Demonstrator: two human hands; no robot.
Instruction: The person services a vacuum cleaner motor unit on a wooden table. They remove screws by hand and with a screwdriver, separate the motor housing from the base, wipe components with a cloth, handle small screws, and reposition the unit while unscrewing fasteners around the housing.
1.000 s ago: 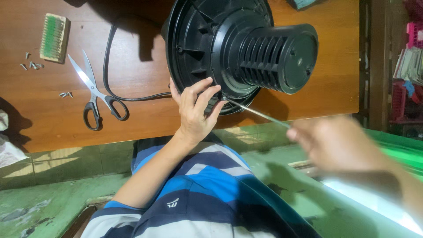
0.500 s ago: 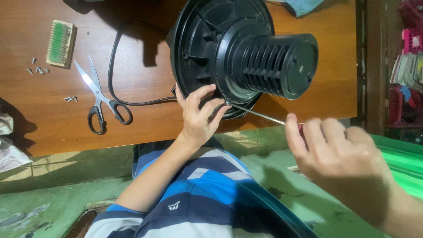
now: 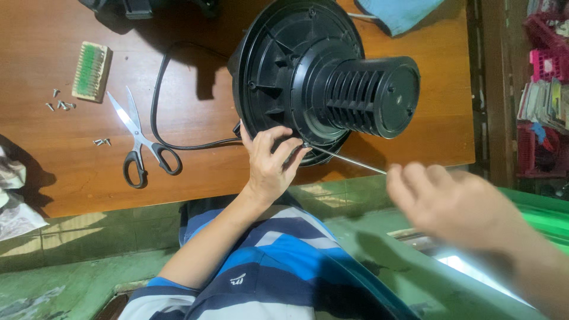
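A black round plastic motor housing (image 3: 296,65) with a ribbed cylinder (image 3: 367,95) sticking out stands on its edge on the wooden table (image 3: 195,172). My left hand (image 3: 269,163) grips the housing's lower rim, fingers curled over the edge. My right hand (image 3: 456,204), blurred and close to the camera, holds a long thin screwdriver (image 3: 347,159). The screwdriver's tip meets the rim right beside my left fingertips.
A black cable (image 3: 160,112) runs from the housing across the table. Scissors (image 3: 139,145), a small brush (image 3: 92,71) and loose screws (image 3: 59,105) lie to the left. A blue cloth (image 3: 397,12) lies at the back. Shelves of goods (image 3: 542,89) stand on the right.
My right hand has shifted left and up along the screwdriver, staying blurred with motion. My left hand stays on the housing rim.
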